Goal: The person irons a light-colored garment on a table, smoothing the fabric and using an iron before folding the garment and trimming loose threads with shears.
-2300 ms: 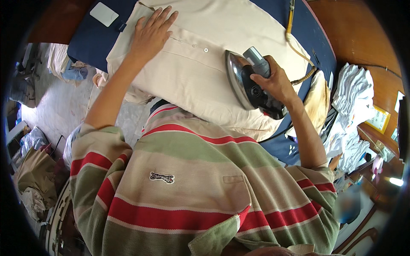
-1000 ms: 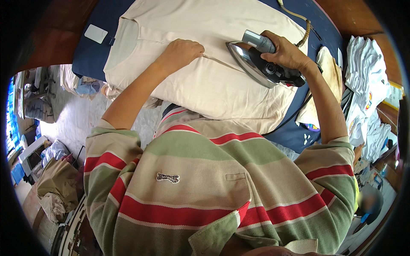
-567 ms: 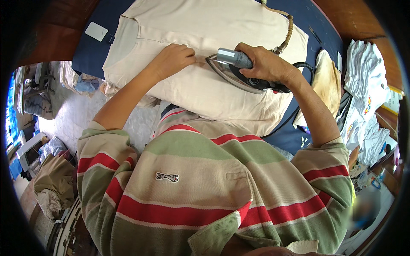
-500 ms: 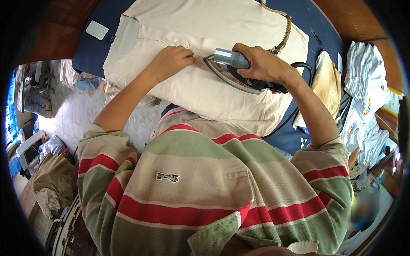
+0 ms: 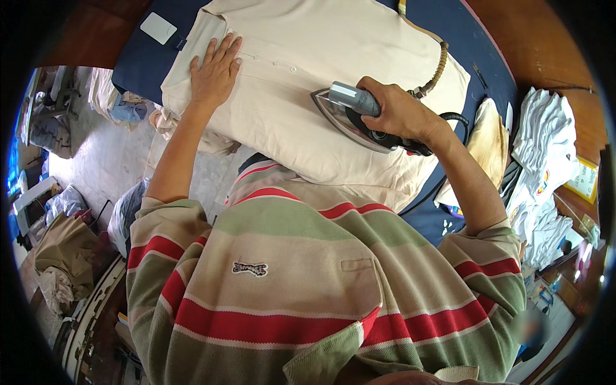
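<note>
A cream buttoned shirt (image 5: 321, 58) lies spread on a dark blue padded ironing table (image 5: 138, 58). My right hand (image 5: 398, 112) grips the grey handle of a clothes iron (image 5: 353, 122), whose soleplate rests on the shirt's near right part. Its braided cord (image 5: 438, 67) runs off to the far right. My left hand (image 5: 215, 70) lies flat, fingers apart, on the shirt beside the button placket near the collar end.
A white stack of folded garments (image 5: 542, 167) and a tan cloth (image 5: 489, 144) sit to the right of the table. Piles of fabric and bags (image 5: 58, 250) lie on the floor at the left. A small white tag (image 5: 158, 27) lies on the table's far left corner.
My left hand has slid left along the shirt toward the collar and flattened. The iron has shifted right and nearer, away from that hand.
</note>
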Available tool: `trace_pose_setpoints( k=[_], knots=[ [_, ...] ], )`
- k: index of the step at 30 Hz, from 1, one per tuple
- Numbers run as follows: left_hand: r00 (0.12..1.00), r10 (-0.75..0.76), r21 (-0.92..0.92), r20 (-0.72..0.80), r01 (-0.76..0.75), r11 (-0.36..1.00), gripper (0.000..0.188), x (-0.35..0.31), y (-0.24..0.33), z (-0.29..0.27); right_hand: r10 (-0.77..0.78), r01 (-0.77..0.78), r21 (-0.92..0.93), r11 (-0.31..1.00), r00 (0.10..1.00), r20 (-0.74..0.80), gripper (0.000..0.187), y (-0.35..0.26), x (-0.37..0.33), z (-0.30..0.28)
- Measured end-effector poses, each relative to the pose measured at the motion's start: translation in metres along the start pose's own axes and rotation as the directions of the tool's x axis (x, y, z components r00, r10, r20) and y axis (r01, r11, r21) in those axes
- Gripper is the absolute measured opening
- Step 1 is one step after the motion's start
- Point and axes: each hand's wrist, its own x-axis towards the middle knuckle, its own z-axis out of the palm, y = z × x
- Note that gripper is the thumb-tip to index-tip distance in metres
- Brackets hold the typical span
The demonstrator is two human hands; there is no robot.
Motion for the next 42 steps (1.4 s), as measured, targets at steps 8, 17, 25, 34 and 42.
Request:
trace_pose_setpoints(
  k=[8, 17, 25, 34, 42],
  knots=[
    [1.000, 0.007, 0.003, 0.010, -0.007, 1.000, 0.046, 0.001, -0.002, -0.002, -0.072, 0.072, -0.019, 0.997, 0.997, -0.014, 0.038, -0.031, 0.037, 0.009],
    [0.996, 0.005, -0.076, -0.086, -0.011, 0.997, 0.044, 0.000, -0.001, 0.001, 0.076, -0.073, 0.034, 0.997, 0.993, -0.087, 0.040, 0.030, -0.044, -0.001],
    [0.993, -0.049, 0.040, -0.107, 0.054, 0.998, 0.044, 0.004, 0.015, -0.011, 0.000, 0.002, 0.011, 1.000, 0.976, -0.220, 0.037, 0.005, -0.002, 0.001],
    [0.994, 0.100, -0.038, 0.049, -0.098, 0.994, 0.049, 0.017, 0.014, -0.006, 0.047, -0.047, 0.003, 0.999, 0.974, -0.223, 0.037, -0.008, 0.052, -0.020],
    [0.979, 0.196, -0.121, 0.052, -0.188, 0.975, 0.059, 0.013, 0.001, -0.010, 0.017, -0.030, -0.043, 0.999, 0.960, -0.278, 0.043, -0.004, 0.078, -0.040]
  ],
)
